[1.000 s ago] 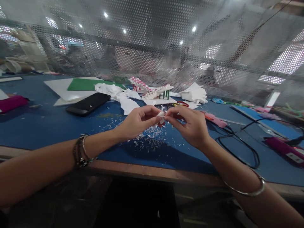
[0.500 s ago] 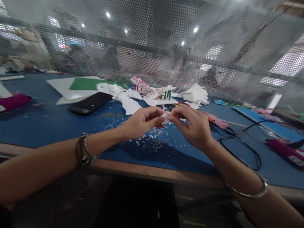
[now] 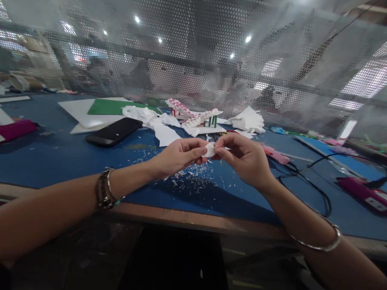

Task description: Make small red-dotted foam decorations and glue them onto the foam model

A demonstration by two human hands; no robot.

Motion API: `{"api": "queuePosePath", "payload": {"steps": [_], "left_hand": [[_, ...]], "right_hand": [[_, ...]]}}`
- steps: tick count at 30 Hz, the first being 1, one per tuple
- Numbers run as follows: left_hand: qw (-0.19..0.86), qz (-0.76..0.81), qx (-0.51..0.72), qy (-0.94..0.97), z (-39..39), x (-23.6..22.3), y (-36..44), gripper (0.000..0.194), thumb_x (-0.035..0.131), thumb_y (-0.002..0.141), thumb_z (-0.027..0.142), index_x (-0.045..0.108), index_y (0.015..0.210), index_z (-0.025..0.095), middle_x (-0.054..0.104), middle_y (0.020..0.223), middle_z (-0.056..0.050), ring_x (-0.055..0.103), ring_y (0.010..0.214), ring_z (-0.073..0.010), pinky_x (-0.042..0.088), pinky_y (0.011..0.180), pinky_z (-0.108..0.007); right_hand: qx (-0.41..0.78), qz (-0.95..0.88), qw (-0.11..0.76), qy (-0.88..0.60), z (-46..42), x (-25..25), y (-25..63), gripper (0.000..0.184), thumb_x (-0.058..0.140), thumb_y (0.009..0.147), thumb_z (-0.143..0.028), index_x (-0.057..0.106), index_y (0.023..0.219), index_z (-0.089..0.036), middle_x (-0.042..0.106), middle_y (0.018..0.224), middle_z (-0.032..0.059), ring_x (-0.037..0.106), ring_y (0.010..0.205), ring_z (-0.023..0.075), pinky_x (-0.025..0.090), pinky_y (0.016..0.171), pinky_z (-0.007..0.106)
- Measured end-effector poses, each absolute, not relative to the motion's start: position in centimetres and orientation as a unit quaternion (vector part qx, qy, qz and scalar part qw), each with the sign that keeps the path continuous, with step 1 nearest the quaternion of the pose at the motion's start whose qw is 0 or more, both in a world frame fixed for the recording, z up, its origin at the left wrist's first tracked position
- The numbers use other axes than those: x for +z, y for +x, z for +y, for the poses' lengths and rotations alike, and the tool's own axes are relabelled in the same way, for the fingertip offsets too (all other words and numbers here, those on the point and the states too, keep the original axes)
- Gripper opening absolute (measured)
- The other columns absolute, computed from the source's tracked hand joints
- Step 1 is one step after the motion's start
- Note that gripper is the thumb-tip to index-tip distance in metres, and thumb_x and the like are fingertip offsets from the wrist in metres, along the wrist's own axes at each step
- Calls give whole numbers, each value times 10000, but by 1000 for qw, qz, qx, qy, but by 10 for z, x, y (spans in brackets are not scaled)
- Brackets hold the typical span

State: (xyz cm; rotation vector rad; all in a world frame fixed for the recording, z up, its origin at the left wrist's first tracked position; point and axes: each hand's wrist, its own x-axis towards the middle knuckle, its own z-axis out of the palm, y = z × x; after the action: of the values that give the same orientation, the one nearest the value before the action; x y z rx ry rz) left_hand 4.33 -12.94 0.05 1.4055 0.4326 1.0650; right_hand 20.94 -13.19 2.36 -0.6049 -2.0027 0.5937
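Note:
A small piece of white paper [image 3: 209,150] is pinched between both hands above the blue table [image 3: 69,161]. My left hand [image 3: 178,157] grips its left side between thumb and fingers. On its right side, the thumb and fingertips of my right hand [image 3: 246,159] close on the edge. Shredded white paper bits [image 3: 193,179] are scattered below the hands. Just beyond stands a small white model [image 3: 196,117] with pink dots and red and green legs.
A black phone [image 3: 115,132] lies left, near white sheets, a green sheet [image 3: 116,107] and crumpled paper [image 3: 143,114]. To the right are folded white paper [image 3: 248,120], a pink tool [image 3: 276,154] with black cable [image 3: 325,197], and a magenta power strip [image 3: 364,193]. Perforated metal screens the back.
Both hands stay pinched on the white paper, which has turned slightly between the fingers. The view has shifted a little; objects on the table have not moved.

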Motion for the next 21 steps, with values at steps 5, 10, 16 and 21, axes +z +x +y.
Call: {"api": "queuePosePath", "payload": {"steps": [5, 10, 16, 21], "left_hand": [[662, 177, 486, 543, -133, 8, 45, 41, 573, 701, 93, 563, 710, 131, 548, 568, 41, 489, 510, -33, 387, 521, -142], [666, 185, 464, 554, -131, 9, 43, 51, 586, 700, 143, 537, 697, 127, 547, 562, 46, 474, 496, -33, 384, 534, -160], [527, 226, 505, 645, -134, 2, 46, 56, 485, 781, 166, 507, 740, 135, 502, 599, 42, 446, 530, -47, 361, 525, -171], [329, 278, 530, 730, -144, 1, 48, 118, 385, 836, 167, 484, 778, 135, 466, 604, 35, 446, 560, -67, 370, 540, -184]], "right_hand": [[317, -784, 469, -252, -132, 21, 204, 79, 580, 708, -183, 515, 691, -141, 540, 594, -36, 547, 535, 46, 464, 507, 154], [352, -764, 479, -249, -135, 19, 201, 62, 566, 715, -178, 512, 703, -149, 543, 619, -32, 552, 550, 48, 480, 533, 161], [320, -765, 499, -253, -136, 17, 200, 56, 557, 715, -160, 501, 715, -157, 522, 634, -28, 545, 563, 59, 486, 541, 186], [255, -782, 501, -268, -137, 14, 199, 58, 560, 712, -150, 505, 694, -154, 526, 620, -28, 555, 560, 57, 479, 515, 160]]}}
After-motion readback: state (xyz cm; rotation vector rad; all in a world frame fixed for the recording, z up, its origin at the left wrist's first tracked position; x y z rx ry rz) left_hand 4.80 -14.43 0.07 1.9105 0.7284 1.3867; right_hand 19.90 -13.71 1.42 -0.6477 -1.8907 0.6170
